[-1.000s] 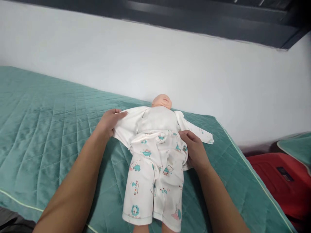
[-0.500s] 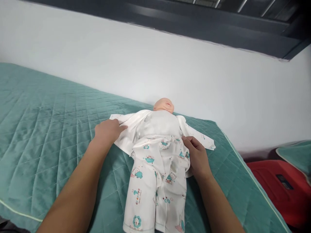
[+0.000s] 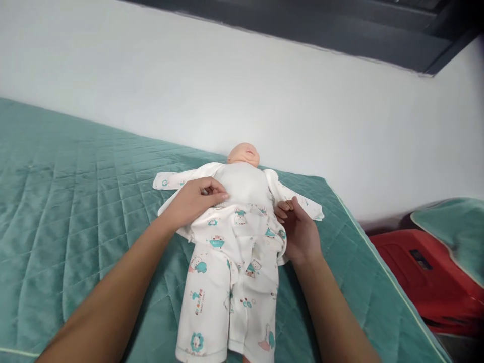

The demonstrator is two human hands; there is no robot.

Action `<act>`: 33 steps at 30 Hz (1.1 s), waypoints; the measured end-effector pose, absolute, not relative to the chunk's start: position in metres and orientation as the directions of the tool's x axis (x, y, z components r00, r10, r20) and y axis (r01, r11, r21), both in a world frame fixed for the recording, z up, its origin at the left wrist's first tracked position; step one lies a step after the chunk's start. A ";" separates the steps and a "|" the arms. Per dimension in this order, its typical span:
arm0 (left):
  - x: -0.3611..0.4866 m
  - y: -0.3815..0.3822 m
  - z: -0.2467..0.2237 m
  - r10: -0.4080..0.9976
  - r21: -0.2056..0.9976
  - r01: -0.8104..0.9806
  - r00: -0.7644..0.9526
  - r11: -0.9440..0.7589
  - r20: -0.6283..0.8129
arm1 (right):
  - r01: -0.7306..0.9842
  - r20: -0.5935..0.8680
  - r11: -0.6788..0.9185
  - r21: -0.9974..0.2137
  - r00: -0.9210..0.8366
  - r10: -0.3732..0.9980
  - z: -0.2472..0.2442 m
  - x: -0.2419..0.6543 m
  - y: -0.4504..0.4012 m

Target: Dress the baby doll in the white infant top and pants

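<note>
A baby doll (image 3: pixel 242 186) lies on its back on a green quilted bed cover, its head by the wall. It wears a white long-sleeved top (image 3: pixel 289 195), spread open over a pale torso, and white trousers (image 3: pixel 212 282) printed with teal and pink animals. At the left of the waist my left hand (image 3: pixel 198 201) is closed, thumb and index fingertips together just above the waistband; anything between them is hidden. My right hand (image 3: pixel 300 232) rests beside the other hip, fingers curled at the trousers' side edge. What those fingers hold cannot be made out.
The quilted cover (image 3: pixel 75 201) extends left and ends at a piped edge on the right. Beyond that edge stands a red plastic seat (image 3: pixel 423 277) with green cloth (image 3: pixel 454 227) behind it. A white wall (image 3: pixel 212 75) and a dark window frame (image 3: pixel 321 35) bound the far side.
My left hand has moved right, from the top's side flap to the doll's waist. My right hand has turned palm-inward at the hip. The camera view has shifted slightly.
</note>
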State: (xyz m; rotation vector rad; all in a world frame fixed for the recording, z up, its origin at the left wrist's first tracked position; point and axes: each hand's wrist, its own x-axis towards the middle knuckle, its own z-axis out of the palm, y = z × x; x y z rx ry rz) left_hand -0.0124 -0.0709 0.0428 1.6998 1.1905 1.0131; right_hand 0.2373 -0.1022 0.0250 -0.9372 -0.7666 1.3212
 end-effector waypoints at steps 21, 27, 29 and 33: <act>-0.022 -0.075 0.054 0.823 0.753 0.499 0.559 -0.428 0.098 | 0.170 0.192 0.180 -0.969 0.061 0.979 0.023 0.230 -0.116; -0.023 -0.076 0.051 0.814 0.749 0.463 0.555 -0.474 0.172 | 0.243 0.235 0.223 -0.944 0.021 0.972 0.024 0.231 -0.117; -0.021 -0.074 0.047 0.838 0.737 0.472 0.493 -0.484 0.235 | 0.265 0.230 0.214 -0.940 0.034 0.972 0.023 0.232 -0.117; -0.016 -0.068 0.037 0.895 0.731 0.522 0.329 -0.439 0.302 | 0.301 0.225 0.202 -0.932 0.044 0.973 0.021 0.235 -0.116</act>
